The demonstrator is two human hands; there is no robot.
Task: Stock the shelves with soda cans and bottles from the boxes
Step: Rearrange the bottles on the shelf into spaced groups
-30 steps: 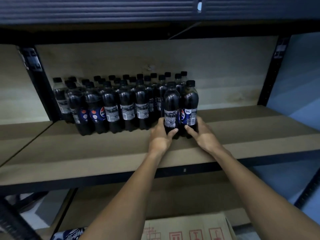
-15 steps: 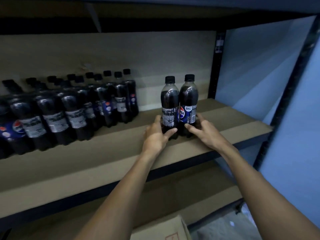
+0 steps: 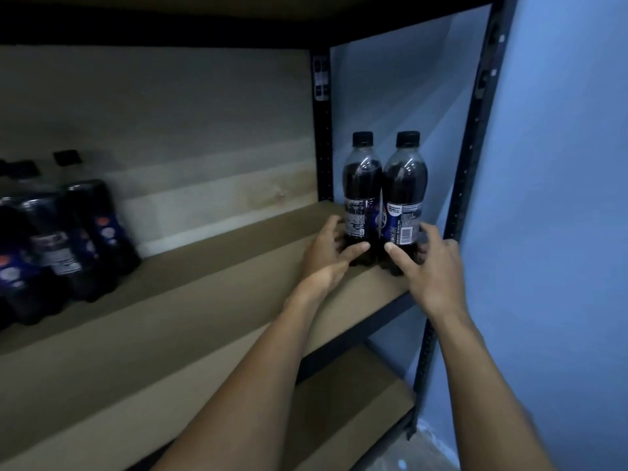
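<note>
Gripping low near the base, the left hand [image 3: 324, 254] is holding the left cola bottle [image 3: 362, 185], which is touching the right cola bottle [image 3: 405, 185], gripped likewise by the right hand [image 3: 433, 270]. Both are standing upright on the wooden shelf board [image 3: 204, 300], well apart from the blurred bottle cluster [image 3: 68, 239] at far left and near the black rack upright [image 3: 472, 147] at right.

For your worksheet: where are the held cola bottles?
The cola bottles stand right of centre in head view, on the shelf, beside its black front-right post.
</note>
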